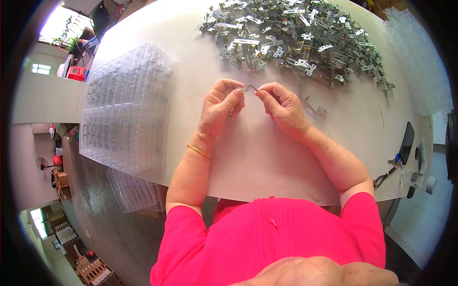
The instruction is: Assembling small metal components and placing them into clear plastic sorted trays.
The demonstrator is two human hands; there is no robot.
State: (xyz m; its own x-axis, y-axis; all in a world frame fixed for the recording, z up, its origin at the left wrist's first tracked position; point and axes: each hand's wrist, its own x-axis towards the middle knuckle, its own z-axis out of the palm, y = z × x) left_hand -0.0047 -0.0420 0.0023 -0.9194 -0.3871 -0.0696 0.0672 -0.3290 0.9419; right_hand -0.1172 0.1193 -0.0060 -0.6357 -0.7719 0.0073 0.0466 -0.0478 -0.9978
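Over the middle of the table, my two hands face each other, fingertips nearly meeting. My left hand (222,107), with a gold bangle at its wrist, pinches a small silver metal bracket (244,89). Between the thumb and forefinger of my right hand (285,107) is a thin dark metal piece (253,88), its tip at the bracket. Whether the two are joined I cannot tell. Some metal also shows under my left fingers, mostly hidden. Beyond my hands lies a large heap of silver metal brackets (296,40), some with brass-coloured parts. One loose bracket (316,107) rests just right of my right hand.
Stacked clear plastic trays (126,112) holding metal parts stand at the left. More clear plastic (415,57) lines the far right. At the right edge are a dark phone (407,143), keys (396,159), a clear bottle (417,181) and a thin rod (382,119).
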